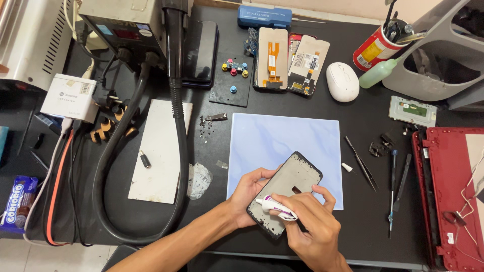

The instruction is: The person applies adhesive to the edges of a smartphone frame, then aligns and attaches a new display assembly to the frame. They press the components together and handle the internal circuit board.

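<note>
Frame (285,194): lies tilted on tile (262,141)
Left hand (247,191): fingers pinch frame's edge, steadying it
Right hand (312,221): fingers pinch glue tube (276,207), nozzle on frame's left rim
Advice: squeeze gently, follow the rim

I saw a matt grey phone frame (286,194) with a dark plastic rim, lying on a smooth, glossy pale-blue tile (282,146). The white tube (275,207) looked like soft, shiny plastic. The bench top (363,121) was matt black, the white slab (160,151) dull and scuffed, the tweezers (360,162) dark metal
</note>
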